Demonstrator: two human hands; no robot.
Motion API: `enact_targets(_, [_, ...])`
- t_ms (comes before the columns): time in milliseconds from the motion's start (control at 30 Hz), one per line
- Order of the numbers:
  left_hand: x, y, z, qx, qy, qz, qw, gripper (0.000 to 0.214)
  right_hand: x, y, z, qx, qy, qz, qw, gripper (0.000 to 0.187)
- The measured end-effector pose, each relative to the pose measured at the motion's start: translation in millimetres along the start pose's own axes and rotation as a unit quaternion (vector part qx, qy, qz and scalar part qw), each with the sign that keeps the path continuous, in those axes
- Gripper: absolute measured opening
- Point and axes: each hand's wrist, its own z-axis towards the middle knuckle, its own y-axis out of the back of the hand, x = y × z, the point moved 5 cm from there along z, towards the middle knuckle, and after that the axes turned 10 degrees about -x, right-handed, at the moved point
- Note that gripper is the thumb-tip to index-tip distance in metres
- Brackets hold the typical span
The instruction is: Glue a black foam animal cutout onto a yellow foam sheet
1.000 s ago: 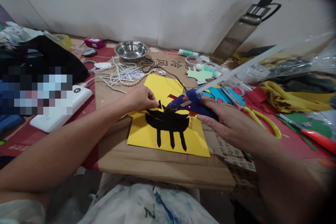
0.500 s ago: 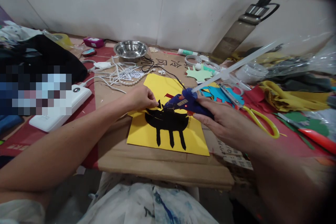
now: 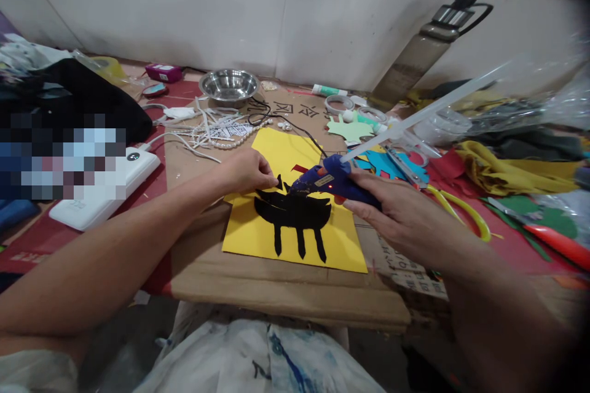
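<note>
My right hand (image 3: 385, 199) grips a blue hot glue gun (image 3: 325, 181) with a small red light on its side. A long translucent glue stick (image 3: 424, 112) juts from its back, up and to the right. The gun's nozzle points left and down at a black cut-out (image 3: 295, 214) with three pointed legs, lying on a yellow sheet (image 3: 249, 236). My left hand (image 3: 249, 172) is closed in a pinch at the cut-out's upper left, on a small black pointed piece (image 3: 279, 182). Whether that piece is joined to the larger shape I cannot tell.
A steel bowl (image 3: 229, 86), white cords and strips lie behind. On the left is a white power bank (image 3: 106, 187). To the right are yellow-handled scissors (image 3: 465, 215), coloured cut-outs, tape rolls and a tilted-looking bottle (image 3: 410, 61). The gun's black cable (image 3: 299, 129) runs behind it.
My right hand and the glue gun have shifted slightly to the right, and the glue stick's far end has swung right. My left hand has stayed in place.
</note>
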Motion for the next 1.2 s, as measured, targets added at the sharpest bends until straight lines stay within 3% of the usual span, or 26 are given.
enact_targets(1200, [1.2, 0.9, 3.6, 0.023, 0.008, 0.013, 1.000, 0.023, 4.8, -6.1, 9.2, -0.018, -0.052, -0.011, 0.998, 0.048])
